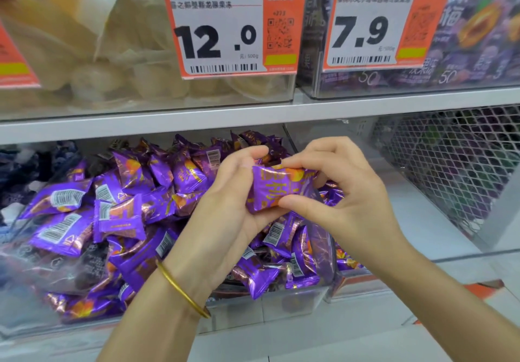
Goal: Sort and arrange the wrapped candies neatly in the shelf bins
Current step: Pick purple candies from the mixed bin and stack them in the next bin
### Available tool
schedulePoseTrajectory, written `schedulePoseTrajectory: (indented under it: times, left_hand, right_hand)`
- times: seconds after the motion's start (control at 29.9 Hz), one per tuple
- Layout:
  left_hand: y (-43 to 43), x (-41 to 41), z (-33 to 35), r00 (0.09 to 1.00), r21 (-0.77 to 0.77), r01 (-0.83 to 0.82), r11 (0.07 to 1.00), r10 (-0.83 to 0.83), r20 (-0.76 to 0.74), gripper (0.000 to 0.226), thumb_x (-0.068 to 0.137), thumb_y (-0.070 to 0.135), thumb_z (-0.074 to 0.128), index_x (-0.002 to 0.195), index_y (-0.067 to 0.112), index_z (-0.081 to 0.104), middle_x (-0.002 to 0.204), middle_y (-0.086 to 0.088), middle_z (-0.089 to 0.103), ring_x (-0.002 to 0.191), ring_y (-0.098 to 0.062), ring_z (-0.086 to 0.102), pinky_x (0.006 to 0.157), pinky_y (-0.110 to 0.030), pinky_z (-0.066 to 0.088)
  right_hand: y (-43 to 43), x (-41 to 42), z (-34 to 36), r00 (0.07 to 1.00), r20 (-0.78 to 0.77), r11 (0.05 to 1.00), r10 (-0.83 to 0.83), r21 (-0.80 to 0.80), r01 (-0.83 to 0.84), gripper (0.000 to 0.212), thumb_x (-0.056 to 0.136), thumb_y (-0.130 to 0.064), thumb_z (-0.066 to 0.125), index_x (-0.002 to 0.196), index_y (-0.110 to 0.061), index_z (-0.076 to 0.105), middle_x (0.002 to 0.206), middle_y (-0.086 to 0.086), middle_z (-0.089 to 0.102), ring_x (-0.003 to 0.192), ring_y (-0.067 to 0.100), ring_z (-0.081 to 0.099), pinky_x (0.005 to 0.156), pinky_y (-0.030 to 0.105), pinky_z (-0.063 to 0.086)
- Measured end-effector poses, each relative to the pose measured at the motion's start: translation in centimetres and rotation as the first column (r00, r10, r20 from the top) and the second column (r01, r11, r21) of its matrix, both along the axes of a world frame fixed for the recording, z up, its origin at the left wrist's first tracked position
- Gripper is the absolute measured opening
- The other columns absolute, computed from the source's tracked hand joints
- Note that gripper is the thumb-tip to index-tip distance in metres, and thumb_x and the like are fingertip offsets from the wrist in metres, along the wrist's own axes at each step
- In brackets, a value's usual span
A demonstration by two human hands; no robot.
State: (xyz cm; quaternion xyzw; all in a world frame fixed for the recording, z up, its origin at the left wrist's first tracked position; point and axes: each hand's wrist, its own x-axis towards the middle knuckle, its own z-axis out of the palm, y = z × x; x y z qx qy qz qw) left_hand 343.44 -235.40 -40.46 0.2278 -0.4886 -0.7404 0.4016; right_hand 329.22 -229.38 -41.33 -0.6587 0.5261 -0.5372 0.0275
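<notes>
Purple foil candies (118, 215) are crowding a clear bin (267, 311) beneath the white shelf edge (197, 121), leaving open room only just above the heap and over bare shelf floor to the right, near a mesh basket (455, 170). Both hands are holding a single candy (277, 190) above the pile, the left hand (233, 207) cupping it and the right hand (337, 193) pinching its right end.

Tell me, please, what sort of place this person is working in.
Most likely a shop's bulk-sweets aisle: orange price tags with barcodes front the clear bins, a white shelf carries them, and the lower bin is heaped with purple wrapped candies. The left hand and right hand hold one candy.
</notes>
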Motion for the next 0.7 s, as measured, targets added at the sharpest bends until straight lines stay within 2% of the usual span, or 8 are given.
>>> schedulePoseTrajectory:
  times: [0.1, 0.23, 0.37, 0.43, 0.5, 0.6, 0.67, 0.7]
  left_hand:
    - [0.1, -0.2, -0.1, 1.0, 0.0, 0.008, 1.0, -0.008, 0.007, 0.055, 0.073, 0.05, 0.047, 0.116, 0.017, 0.054, 0.111, -0.012, 0.065, 0.103, -0.022, 0.065, 0.081, -0.036, 0.057]
    - [0.1, -0.1, -0.5, 0.997, -0.128, 0.045, 0.991, -0.036, 0.072, 0.05, 0.077, 0.024, 0.07, 0.123, 0.023, 0.049, 0.114, -0.012, 0.063, 0.096, -0.016, 0.066, 0.084, -0.031, 0.055]
    - [-0.2, 0.2, -0.9, 0.993, -0.27, 0.047, 0.962, -0.017, 0.114, 0.054, 0.074, 0.019, 0.069, 0.124, 0.03, 0.05, 0.127, -0.009, 0.056, 0.101, -0.018, 0.065, 0.087, -0.034, 0.052]
    - [-0.3, 0.2, -1.1, 0.99, -0.328, 0.04, 0.944, 0.007, 0.142, 0.058, 0.072, 0.02, 0.071, 0.124, 0.034, 0.049, 0.126, -0.01, 0.057, 0.104, -0.021, 0.064, 0.093, -0.037, 0.05]
    - [-0.2, -0.1, -1.2, 0.988, -0.359, 0.032, 0.933, 0.024, 0.15, 0.063, 0.071, 0.016, 0.072, 0.125, 0.035, 0.044, 0.122, -0.009, 0.06, 0.104, -0.019, 0.065, 0.092, -0.034, 0.051]
    - [0.0, -0.7, -1.1, 0.988, -0.366, 0.025, 0.93, 0.032, 0.149, 0.067, 0.07, 0.015, 0.076, 0.127, 0.023, 0.041, 0.119, -0.004, 0.061, 0.099, -0.007, 0.065, 0.083, -0.022, 0.052]
    - [0.0, -1.1, -1.2, 0.986, -0.39, 0.058, 0.919, 0.007, 0.164, 0.056, 0.074, 0.016, 0.074, 0.122, 0.015, 0.044, 0.115, -0.001, 0.063, 0.097, -0.007, 0.065, 0.079, -0.021, 0.052]
    - [0.0, -1.2, -1.3, 0.984, -0.415, 0.073, 0.907, 0.002, 0.178, 0.051, 0.077, 0.018, 0.074, 0.119, 0.016, 0.046, 0.113, 0.001, 0.064, 0.098, -0.008, 0.065, 0.08, -0.022, 0.052]
  right_hand:
    - [-0.2, 0.1, 0.1, 0.998, -0.054, 0.999, -0.038, 0.018, 0.039, 0.034, 0.071, -0.039, 0.07, 0.104, -0.031, 0.066, 0.11, -0.007, 0.048, 0.109, 0.006, 0.047, 0.088, 0.02, 0.039]
    - [-0.4, -0.4, -0.1, 1.0, -0.01, 0.996, 0.002, 0.092, -0.001, 0.038, 0.069, -0.044, 0.069, 0.106, -0.035, 0.064, 0.114, -0.007, 0.048, 0.104, 0.002, 0.049, 0.08, 0.011, 0.038]
    - [-0.5, -1.3, 0.0, 0.992, 0.083, 0.967, 0.091, 0.229, -0.107, 0.058, 0.063, -0.051, 0.069, 0.117, -0.039, 0.057, 0.115, -0.014, 0.045, 0.102, 0.004, 0.053, 0.071, 0.012, 0.044]
    - [-0.5, -1.8, 0.1, 0.974, 0.169, 0.946, 0.149, 0.261, -0.19, 0.051, 0.062, -0.048, 0.071, 0.111, -0.041, 0.061, 0.111, -0.017, 0.045, 0.095, 0.006, 0.057, 0.068, 0.022, 0.052]
    - [-0.3, -2.2, 0.3, 0.965, 0.202, 0.938, 0.166, 0.269, -0.218, 0.043, 0.06, -0.044, 0.074, 0.101, -0.042, 0.065, 0.108, -0.016, 0.047, 0.089, 0.013, 0.06, 0.069, 0.029, 0.056]
    - [0.0, -2.8, 0.7, 0.967, 0.218, 0.945, 0.13, 0.267, -0.187, 0.035, 0.055, -0.033, 0.081, 0.086, -0.035, 0.066, 0.109, -0.016, 0.049, 0.09, 0.008, 0.061, 0.074, 0.024, 0.054]
    - [0.3, -3.2, 1.0, 0.969, 0.216, 0.932, 0.121, 0.312, -0.186, 0.036, 0.053, -0.028, 0.083, 0.083, -0.031, 0.064, 0.122, -0.016, 0.049, 0.101, 0.002, 0.061, 0.081, 0.021, 0.051]
    - [0.5, -3.4, 1.2, 0.947, 0.286, 0.909, 0.148, 0.338, -0.244, 0.036, 0.054, -0.023, 0.082, 0.083, -0.029, 0.063, 0.128, -0.012, 0.05, 0.105, 0.002, 0.061, 0.081, 0.021, 0.051]
